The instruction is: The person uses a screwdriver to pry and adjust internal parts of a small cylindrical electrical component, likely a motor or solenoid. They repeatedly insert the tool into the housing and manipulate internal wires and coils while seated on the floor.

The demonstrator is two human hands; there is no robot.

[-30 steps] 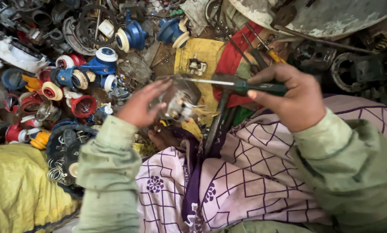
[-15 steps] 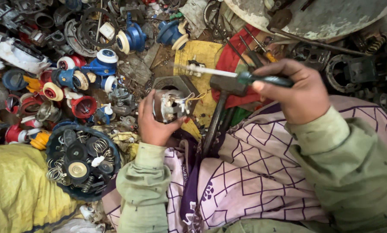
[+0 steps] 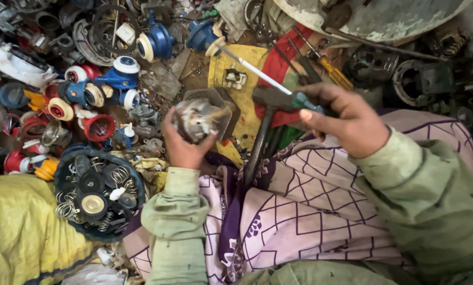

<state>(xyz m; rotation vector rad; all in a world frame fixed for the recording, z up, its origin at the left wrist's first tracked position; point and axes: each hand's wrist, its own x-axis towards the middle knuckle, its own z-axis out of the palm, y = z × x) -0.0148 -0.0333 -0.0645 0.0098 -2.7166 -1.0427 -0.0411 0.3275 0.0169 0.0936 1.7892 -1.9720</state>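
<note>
My left hand point(image 3: 186, 145) cups the small motor part point(image 3: 194, 120) above my lap, grip wrapped round it. My right hand point(image 3: 347, 124) clenches the screwdriver point(image 3: 271, 79); I'd steady the part before bringing the tip in squarely.

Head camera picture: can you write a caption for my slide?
A left hand holds a small metal part while the right hand grips a screwdriver above scattered scrap.
</note>
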